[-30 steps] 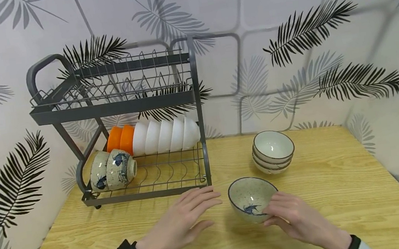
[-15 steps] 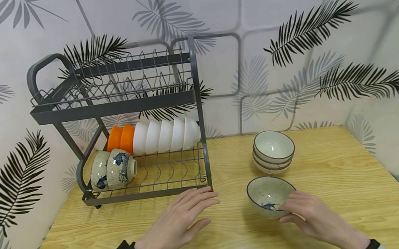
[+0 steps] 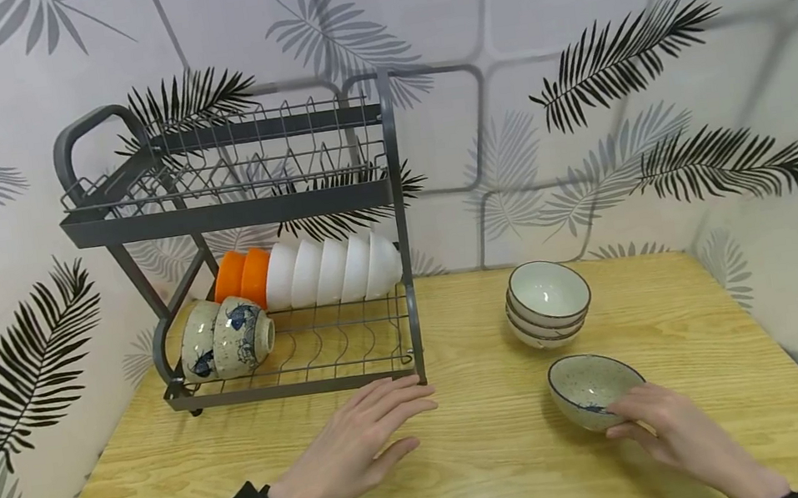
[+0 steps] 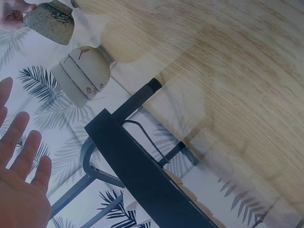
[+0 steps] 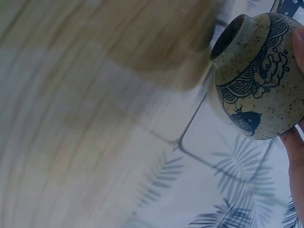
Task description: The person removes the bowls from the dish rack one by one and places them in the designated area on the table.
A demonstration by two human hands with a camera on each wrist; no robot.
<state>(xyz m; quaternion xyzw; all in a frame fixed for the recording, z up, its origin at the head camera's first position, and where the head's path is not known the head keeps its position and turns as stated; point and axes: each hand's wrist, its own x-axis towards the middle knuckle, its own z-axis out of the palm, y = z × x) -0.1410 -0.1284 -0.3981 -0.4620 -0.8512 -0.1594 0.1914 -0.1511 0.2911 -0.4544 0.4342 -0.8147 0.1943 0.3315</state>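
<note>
My right hand [image 3: 665,428] pinches the near right rim of a speckled bowl [image 3: 589,382] with a dark rim and blue fish drawing. In the right wrist view the same bowl [image 5: 261,78] shows its foot and wave pattern, raised off the table. My left hand [image 3: 356,444] hovers in front of the dish rack with fingers extended and nothing held. Behind the held bowl stands a stack of several white bowls [image 3: 548,301]. Two speckled blue-patterned bowls [image 3: 237,338] lean on their sides in the rack's lower front left.
A dark two-tier dish rack [image 3: 228,215] stands at the left. Orange bowls [image 3: 242,278] and several white bowls [image 3: 330,271] line its lower back row. Under everything lies a wooden table [image 3: 489,473], with a leaf-patterned wall [image 3: 414,20] behind.
My right hand has moved to the right with the speckled bowl, away from the rack and the left hand. The left hand has barely shifted.
</note>
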